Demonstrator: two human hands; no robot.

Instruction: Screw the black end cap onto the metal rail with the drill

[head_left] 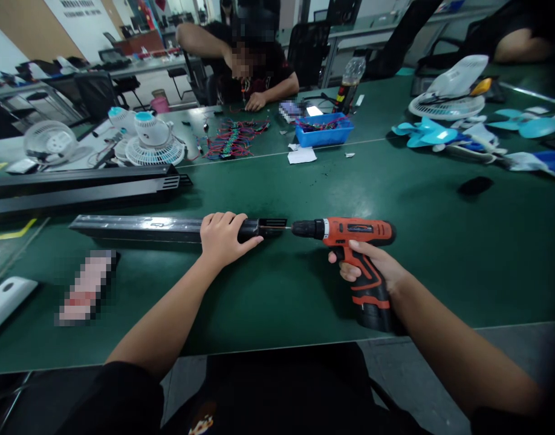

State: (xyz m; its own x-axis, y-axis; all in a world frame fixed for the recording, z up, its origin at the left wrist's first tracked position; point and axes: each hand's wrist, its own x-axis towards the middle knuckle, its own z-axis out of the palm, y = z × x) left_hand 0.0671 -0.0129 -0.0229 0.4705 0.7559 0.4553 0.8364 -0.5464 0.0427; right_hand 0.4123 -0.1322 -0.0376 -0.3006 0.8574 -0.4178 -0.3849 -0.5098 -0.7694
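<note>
A long black metal profile (pixel 136 227) lies across the green table in front of me. My left hand (pixel 223 238) is wrapped over it near its slotted right end. In my right hand (pixel 372 263) is an orange and black cordless drill (pixel 360 231), gripped by its handle with the index finger by the trigger. The drill points left, and its thin bit meets or nearly meets the profile's right end; whether it touches a screw there I cannot tell.
More black profiles (pixel 82 187) lie behind at left, near white fan parts (pixel 153 136). A blue bin (pixel 325 130) of wires stands farther back, beside a bottle (pixel 349 84). Turquoise fan blades (pixel 425 132) lie at right. A phone (pixel 87 287) rests front left. Another person works opposite.
</note>
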